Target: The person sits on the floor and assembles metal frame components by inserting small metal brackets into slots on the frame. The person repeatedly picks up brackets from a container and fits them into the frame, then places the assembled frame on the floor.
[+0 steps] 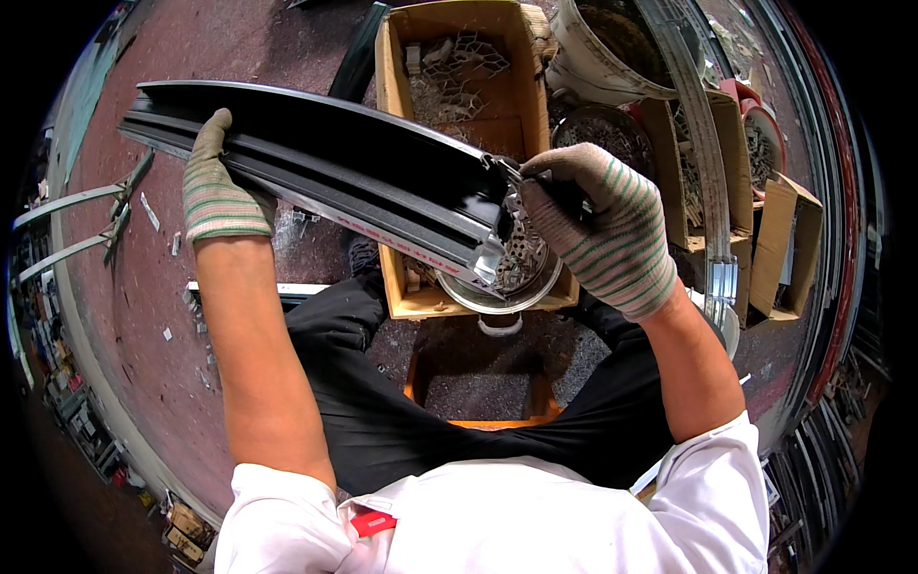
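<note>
A long black metal profile (344, 182) with a silver lower edge and a strip of red print lies aslant in front of me. My left hand (222, 187), in a striped knit glove, grips it near its far left part, thumb over the top edge. At its near right end my right hand (601, 225), gloved alike, is closed with fingertips pinched beside the upper corner. What sits between those fingers is hidden. Below that end stands a metal pot (501, 304) with a loop handle, holding many small metal pieces (528, 251).
The pot stands in a wooden box (402, 304); beyond it is a box with metal scraps (464, 59). A dirty white bucket (593, 57), a cardboard box (786, 251) and a red tub (776, 124) are at the right. Metal strips (76, 218) lie left.
</note>
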Tool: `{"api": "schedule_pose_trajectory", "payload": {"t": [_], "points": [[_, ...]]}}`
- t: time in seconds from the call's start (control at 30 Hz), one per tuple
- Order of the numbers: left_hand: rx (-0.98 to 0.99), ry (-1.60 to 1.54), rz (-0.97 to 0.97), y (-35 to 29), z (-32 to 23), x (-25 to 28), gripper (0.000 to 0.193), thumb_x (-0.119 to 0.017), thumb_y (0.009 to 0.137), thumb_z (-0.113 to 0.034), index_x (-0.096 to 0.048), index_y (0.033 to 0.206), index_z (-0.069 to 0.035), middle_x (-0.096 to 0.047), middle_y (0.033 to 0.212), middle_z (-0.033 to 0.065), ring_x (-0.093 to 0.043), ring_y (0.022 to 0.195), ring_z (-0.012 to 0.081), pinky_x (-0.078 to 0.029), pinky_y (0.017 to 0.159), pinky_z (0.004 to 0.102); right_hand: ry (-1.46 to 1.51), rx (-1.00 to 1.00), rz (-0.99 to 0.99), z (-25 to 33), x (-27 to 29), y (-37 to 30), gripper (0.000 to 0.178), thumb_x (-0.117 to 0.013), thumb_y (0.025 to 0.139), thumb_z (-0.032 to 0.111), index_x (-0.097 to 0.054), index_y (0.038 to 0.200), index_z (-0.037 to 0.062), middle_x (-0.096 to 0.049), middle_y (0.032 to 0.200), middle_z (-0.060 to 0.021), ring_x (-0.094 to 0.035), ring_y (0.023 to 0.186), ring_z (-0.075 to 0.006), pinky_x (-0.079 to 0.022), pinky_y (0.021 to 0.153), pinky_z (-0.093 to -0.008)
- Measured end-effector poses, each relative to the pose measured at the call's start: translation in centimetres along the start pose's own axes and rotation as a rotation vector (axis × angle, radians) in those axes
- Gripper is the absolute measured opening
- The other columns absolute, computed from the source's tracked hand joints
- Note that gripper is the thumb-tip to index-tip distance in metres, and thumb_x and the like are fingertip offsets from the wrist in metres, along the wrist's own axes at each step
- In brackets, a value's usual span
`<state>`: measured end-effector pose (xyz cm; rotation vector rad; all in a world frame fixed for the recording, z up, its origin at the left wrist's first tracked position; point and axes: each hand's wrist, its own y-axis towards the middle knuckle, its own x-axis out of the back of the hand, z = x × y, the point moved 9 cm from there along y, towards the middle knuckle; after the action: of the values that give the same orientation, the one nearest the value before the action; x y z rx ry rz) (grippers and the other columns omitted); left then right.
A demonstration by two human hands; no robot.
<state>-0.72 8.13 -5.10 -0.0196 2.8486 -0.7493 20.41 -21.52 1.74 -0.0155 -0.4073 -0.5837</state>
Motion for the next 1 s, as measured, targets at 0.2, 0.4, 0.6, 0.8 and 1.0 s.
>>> {"api": "schedule_pose_trajectory", "payload": {"t": [0.2, 0.4, 0.6, 0.8, 1.0], "points": [[-0.006, 0.016, -0.018, -0.4, -0.1, 0.0, 0.040, -0.082, 0.078, -0.019, -0.065, 0.112, -0.006, -0.069, 0.112, 0.0139, -0.068, 0.102, 0.0305, -0.058, 0.090, 0.0496, -0.092, 0.004, 0.061, 0.4, -0.5, -0.1, 0.014, -0.070, 0.091, 0.001, -0.070, 0.105, 0.0017, -0.067, 0.088, -0.0024, -0.062, 0.079, -0.0065, -0.053, 0.070, -0.0225], [-0.002, 0.008, -0.037, -0.3, 0.2, 0.0, 0.036, -0.082, 0.079, -0.018, -0.066, 0.110, -0.007, -0.070, 0.109, 0.0135, -0.069, 0.099, 0.0301, -0.060, 0.086, 0.0494, -0.159, -0.009, 0.100, 0.7, -0.6, 0.0, 0.013, -0.071, 0.090, 0.001, -0.070, 0.103, 0.0007, -0.067, 0.087, -0.0041, -0.063, 0.078, -0.0095, -0.053, 0.070, -0.0250], [-0.009, 0.026, -0.019, 0.2, 0.3, 0.0, 0.037, -0.082, 0.080, -0.018, -0.066, 0.110, -0.007, -0.070, 0.109, 0.0141, -0.069, 0.098, 0.0311, -0.060, 0.086, 0.0502, -0.197, 0.009, 0.112, 0.7, -0.8, 0.0, 0.012, -0.071, 0.089, 0.003, -0.070, 0.101, 0.0003, -0.067, 0.087, -0.0062, -0.063, 0.075, -0.0113, -0.053, 0.068, -0.0261], [-0.010, 0.025, -0.017, -0.5, 0.4, -0.4, 0.037, -0.083, 0.078, -0.018, -0.067, 0.110, -0.007, -0.070, 0.110, 0.0137, -0.069, 0.098, 0.0310, -0.060, 0.087, 0.0493, -0.263, -0.023, 0.145, 0.4, -0.9, -0.2, 0.013, -0.071, 0.088, 0.003, -0.070, 0.100, -0.0008, -0.067, 0.085, -0.0077, -0.063, 0.073, -0.0132, -0.053, 0.068, -0.0271], [-0.017, 0.021, -0.007, -0.7, 0.5, -0.5, 0.033, -0.083, 0.078, -0.016, -0.069, 0.106, -0.007, -0.072, 0.107, 0.0129, -0.070, 0.098, 0.0291, -0.060, 0.088, 0.0480, -0.221, -0.061, 0.181, 0.1, -1.0, -0.3, 0.012, -0.071, 0.088, 0.002, -0.070, 0.099, -0.0019, -0.068, 0.083, -0.0086, -0.063, 0.072, -0.0136, -0.053, 0.067, -0.0272]]}}
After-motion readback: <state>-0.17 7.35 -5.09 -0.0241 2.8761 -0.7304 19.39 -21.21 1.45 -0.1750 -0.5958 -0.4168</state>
